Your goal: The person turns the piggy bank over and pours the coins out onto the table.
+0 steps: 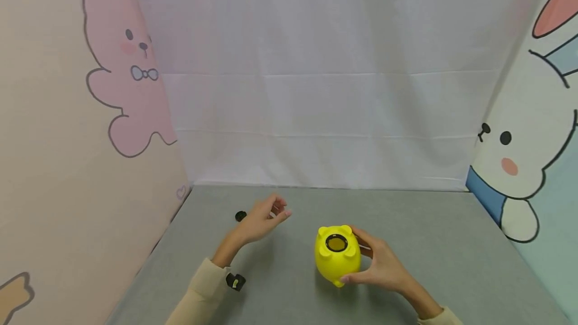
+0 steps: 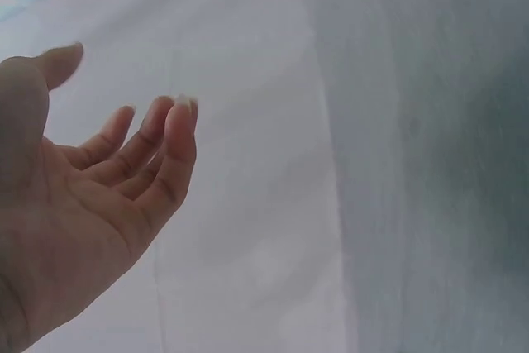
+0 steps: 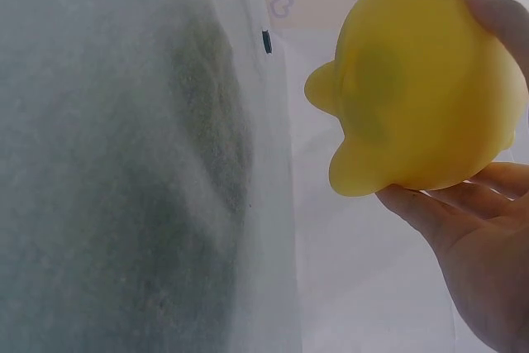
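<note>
No readable text (across all 3 views).

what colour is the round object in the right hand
The round object is bright yellow, best seen in the head view.

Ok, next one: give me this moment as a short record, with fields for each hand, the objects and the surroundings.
right hand: grips the rounded yellow object between thumb and fingers
left hand: holds nothing, fingers loosely bent
yellow object: has short rounded stubs; dark-rimmed circle faces the head camera
black disc: lies on the table beside the left hand, ungripped
table: grey
backdrop: white cloth with creases
side walls: pink rabbit left, white rabbit right
</note>
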`<move>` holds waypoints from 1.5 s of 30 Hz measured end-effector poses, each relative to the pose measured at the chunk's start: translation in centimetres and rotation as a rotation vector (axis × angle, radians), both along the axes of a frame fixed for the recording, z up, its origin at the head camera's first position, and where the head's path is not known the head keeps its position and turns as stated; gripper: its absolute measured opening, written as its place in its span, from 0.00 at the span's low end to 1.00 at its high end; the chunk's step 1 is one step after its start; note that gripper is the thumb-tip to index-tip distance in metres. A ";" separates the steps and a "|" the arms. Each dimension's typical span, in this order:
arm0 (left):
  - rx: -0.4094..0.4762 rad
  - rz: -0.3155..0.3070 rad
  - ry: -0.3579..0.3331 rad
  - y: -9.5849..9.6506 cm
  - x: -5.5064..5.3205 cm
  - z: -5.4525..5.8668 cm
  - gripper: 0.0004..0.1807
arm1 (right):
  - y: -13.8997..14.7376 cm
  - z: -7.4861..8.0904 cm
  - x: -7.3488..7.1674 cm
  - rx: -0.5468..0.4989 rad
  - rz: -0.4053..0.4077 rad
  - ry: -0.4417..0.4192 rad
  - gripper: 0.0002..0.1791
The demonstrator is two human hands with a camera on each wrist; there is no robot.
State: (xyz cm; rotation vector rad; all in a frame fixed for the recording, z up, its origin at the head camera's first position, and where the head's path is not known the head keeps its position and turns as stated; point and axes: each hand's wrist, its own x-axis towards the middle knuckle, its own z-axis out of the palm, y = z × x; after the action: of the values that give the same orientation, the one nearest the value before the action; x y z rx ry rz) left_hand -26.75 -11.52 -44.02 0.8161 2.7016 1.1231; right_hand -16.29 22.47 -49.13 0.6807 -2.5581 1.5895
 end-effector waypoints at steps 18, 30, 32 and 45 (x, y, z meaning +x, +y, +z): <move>0.252 -0.200 -0.332 6.6 7.1 -3.4 0.52 | 0.4 0.0 -0.2 -0.041 0.005 0.029 0.57; 0.352 -0.112 -0.374 8.6 7.2 -4.3 0.52 | 0.1 -0.1 -0.3 -0.043 -0.005 0.019 0.57; 0.358 -0.104 -0.373 8.6 7.2 -4.3 0.53 | 0.1 -0.2 -0.3 -0.039 -0.016 0.015 0.58; 0.380 -0.146 -0.223 8.1 7.0 -3.6 0.54 | 1.3 0.0 -1.3 -0.266 0.085 -0.020 0.32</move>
State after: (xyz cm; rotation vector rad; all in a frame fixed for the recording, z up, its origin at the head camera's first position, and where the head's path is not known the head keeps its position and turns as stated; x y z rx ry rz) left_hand -19.72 -3.38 -47.61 0.8573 2.2427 1.6100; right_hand -17.55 23.75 -49.09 0.7560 -2.2964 1.9245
